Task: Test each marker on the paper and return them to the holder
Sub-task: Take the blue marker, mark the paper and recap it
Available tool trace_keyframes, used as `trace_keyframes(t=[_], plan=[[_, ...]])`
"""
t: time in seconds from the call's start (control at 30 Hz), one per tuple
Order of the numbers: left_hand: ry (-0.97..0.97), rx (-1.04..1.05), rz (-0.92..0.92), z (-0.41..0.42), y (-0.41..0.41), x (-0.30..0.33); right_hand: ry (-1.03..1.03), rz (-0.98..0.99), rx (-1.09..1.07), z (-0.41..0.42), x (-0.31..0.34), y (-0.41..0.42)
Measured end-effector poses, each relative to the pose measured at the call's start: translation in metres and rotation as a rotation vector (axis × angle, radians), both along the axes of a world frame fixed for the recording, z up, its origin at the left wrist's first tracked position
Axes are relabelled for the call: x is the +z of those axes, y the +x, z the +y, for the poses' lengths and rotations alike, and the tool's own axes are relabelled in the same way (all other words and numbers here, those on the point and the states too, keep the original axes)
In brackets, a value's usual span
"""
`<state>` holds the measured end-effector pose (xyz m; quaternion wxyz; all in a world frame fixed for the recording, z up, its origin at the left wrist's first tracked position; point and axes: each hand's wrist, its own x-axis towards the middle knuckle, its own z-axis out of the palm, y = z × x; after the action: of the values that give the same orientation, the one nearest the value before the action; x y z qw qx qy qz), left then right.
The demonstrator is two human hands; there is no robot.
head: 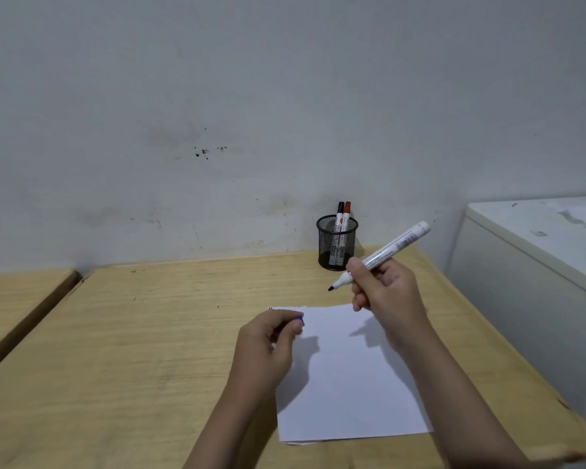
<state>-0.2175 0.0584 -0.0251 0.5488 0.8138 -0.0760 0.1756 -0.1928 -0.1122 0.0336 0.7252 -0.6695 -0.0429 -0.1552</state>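
1. Nearest the camera, lower centre of frame: paper (pixel 349 377), flat on the wooden table (pixel 132 350), no marks visible on it.
2. Left of centre: left hand (pixel 268 343) curled closed, pinching a small blue-purple cap (pixel 300 320) over the upper left corner of the paper.
3. Right of centre: right hand (pixel 383 286) closed around an uncapped marker (pixel 383 255), held clear above the top edge of the paper.
4. Marker long axis: runs from upper right down to lower left; dark tip at the lower-left end, pointing toward frame left, not yet touching the sheet.
5. Sheet lies directly below the tip; likely next move is a short drop and tilt.
6. Above centre-right, near the wall: mesh holder (pixel 337 243), upright, containing two markers (pixel 342 214), just beyond the right hand.
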Motion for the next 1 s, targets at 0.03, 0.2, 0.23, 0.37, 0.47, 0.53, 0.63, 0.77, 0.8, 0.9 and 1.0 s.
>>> trace_keyframes(t=[0.03, 0.2, 0.23, 0.37, 0.47, 0.53, 0.63, 0.77, 0.8, 0.9, 1.0], plan=[[0.024, 0.022, 0.003, 0.004, 0.006, 0.000, 0.017, 0.010, -0.010, -0.002, 0.000, 0.002], [0.058, 0.118, 0.094, 0.025, 0.057, 0.015, -0.021, 0.064, -0.009, -0.001, -0.014, 0.004], [0.102, 0.122, 0.130, 0.028, 0.070, 0.017, -0.032, 0.074, -0.006, -0.001, -0.016, 0.004], [0.343, 0.121, 0.236, 0.032, 0.113, 0.012, -0.081, 0.108, 0.009, -0.002, -0.024, 0.009], [0.460, 0.087, 0.316, 0.034, 0.127, 0.000, -0.106, 0.128, 0.011, -0.002, -0.031, 0.014], [0.471, 0.079, 0.335, 0.035, 0.130, -0.006, -0.113, 0.143, 0.023, 0.000, -0.034, 0.017], [0.420, 0.083, 0.334, 0.037, 0.131, -0.012, -0.123, 0.154, 0.049, 0.005, -0.038, 0.022], [0.317, 0.103, 0.332, 0.043, 0.124, -0.017, -0.106, 0.167, 0.072, 0.016, -0.040, 0.031], [0.298, 0.126, 0.317, 0.045, 0.120, -0.018, -0.089, 0.169, 0.075, 0.019, -0.041, 0.034], [0.271, 0.110, 0.291, 0.052, 0.100, -0.025, -0.048, 0.154, 0.085, 0.029, -0.045, 0.046], [0.322, 0.032, 0.296, 0.056, 0.083, -0.030, -0.096, 0.178, 0.118, 0.043, -0.054, 0.060]])
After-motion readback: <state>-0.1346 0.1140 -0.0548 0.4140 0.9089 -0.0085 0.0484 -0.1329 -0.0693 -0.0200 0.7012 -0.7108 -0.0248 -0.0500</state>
